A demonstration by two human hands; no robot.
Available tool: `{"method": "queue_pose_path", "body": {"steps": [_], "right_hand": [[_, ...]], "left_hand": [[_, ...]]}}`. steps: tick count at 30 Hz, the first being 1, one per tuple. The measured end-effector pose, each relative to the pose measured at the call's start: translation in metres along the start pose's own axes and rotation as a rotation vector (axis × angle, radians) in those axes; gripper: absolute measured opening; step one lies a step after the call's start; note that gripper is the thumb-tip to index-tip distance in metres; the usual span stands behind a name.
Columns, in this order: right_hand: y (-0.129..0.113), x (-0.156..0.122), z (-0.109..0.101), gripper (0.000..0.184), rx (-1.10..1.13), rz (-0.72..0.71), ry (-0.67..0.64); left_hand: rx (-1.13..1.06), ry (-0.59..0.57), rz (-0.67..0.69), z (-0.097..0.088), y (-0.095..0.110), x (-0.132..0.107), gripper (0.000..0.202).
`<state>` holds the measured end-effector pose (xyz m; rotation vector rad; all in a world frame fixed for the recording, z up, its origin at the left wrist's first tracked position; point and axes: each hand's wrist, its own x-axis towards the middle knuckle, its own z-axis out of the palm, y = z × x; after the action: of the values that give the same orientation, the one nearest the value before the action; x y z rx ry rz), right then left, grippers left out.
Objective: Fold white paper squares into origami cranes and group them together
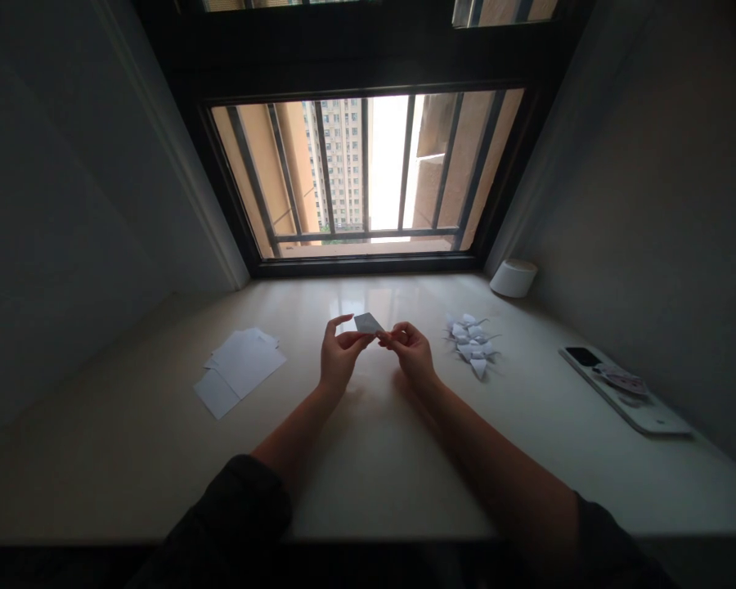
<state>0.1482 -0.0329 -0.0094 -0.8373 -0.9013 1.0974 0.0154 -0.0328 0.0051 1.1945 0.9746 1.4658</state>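
At the pale counter (374,483) below the window (343,172), one person at work, both forearms reaching in from the near edge, dark sleeves (233,495) pushed back towards the elbows. Item in hand: a small piece of paper (368,323), held up over the middle of the counter, tilted, looking grey against the daylight; whether it has been folded cannot be told from here. Left hand (338,353): partly closed, thumb at the paper's lower edge, index finger arched out to its upper left corner, a gap between the two. Right hand (412,352): fingers curled in, thumb and fingertips pinched together on the paper's lower right corner. Fingertips of the two hands nearly meet there; exact contact too small to make out. To the left, well apart from the hands: a loose pile of white sheets (249,364), overlapping and fanned unevenly, lying flat. To the right, near the right hand: a cluster of folded paper pieces (471,339), pointed, grouped close together. Farther right, by the wall: a phone (626,397) lying flat, camera side up, a decorated attachment on its back. In the far right corner, beside the window frame: a white rounded object (513,279), standing.
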Motion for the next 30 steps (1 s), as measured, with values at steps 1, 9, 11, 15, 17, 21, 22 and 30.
{"method": "queue_pose_path", "body": {"steps": [1,9,11,15,17,21,22,30], "right_hand": [[0.0001,0.0,0.0002,0.035,-0.005,-0.004,-0.004],[0.0021,0.0012,-0.0004,0.039,-0.013,-0.037,-0.019],[0.0012,0.0004,0.0,0.04,-0.031,-0.044,-0.027],[-0.001,-0.001,0.0009,0.041,-0.048,-0.05,-0.031],[-0.0014,-0.001,0.001,0.041,-0.019,-0.038,-0.034],[-0.0015,0.0004,0.0002,0.04,0.008,0.001,-0.03],[-0.0016,0.0009,-0.0002,0.04,0.006,0.008,-0.025],[0.0009,0.0053,-0.0054,0.038,-0.02,0.04,0.009]], "left_hand": [[-0.01,0.006,-0.015,-0.0001,-0.0007,0.0006,0.057],[-0.145,-0.02,-0.127,-0.0003,-0.0026,0.0049,0.048],[-0.138,-0.013,-0.134,-0.0003,-0.0021,0.005,0.047],[-0.154,0.0,-0.174,-0.0003,-0.0017,0.0056,0.047],[-0.175,-0.009,-0.192,-0.0002,-0.0015,0.0061,0.047],[-0.192,-0.016,-0.21,-0.0006,0.0003,0.0069,0.044],[-0.192,-0.019,-0.211,-0.0009,0.0009,0.0069,0.043],[-0.107,-0.04,-0.088,0.0005,-0.0025,0.0055,0.042]]}}
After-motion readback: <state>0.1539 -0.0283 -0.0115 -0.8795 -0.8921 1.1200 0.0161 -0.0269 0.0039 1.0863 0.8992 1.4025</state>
